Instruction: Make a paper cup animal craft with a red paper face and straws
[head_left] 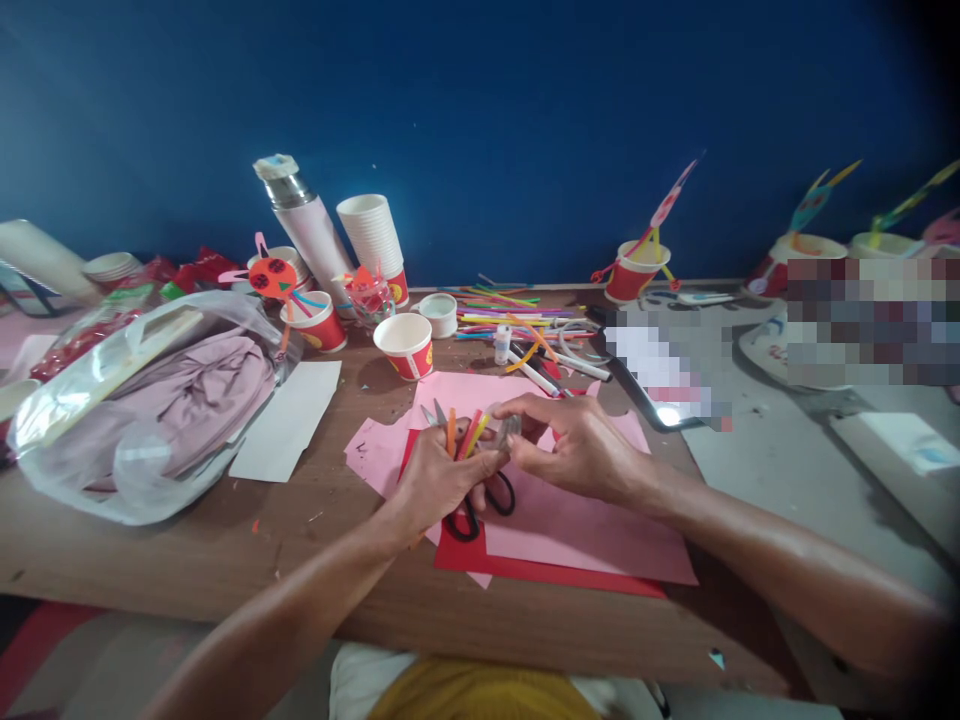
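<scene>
My left hand [442, 470] is closed around several short coloured strips [469, 436] in orange, pink-red and yellow, their ends poking up past the fingers. Fingertips and thumb of my right hand [566, 440] pinch a small clear roll, like sticky tape [510, 432], right beside the strips. Black-handled scissors [463, 525] show under my left hand, blades pointing away; whether they rest on the paper or are held too, I cannot tell. Beneath both hands lie pink paper [592, 535] and a red sheet [480, 562].
A red-and-white paper cup [405, 345] stands ahead, with loose coloured sticks [510, 312] behind. A cup with an orange paper figure [315, 322], a flask [307, 220] and a plastic bag [150, 410] are to the left. A phone [660, 375] lies right.
</scene>
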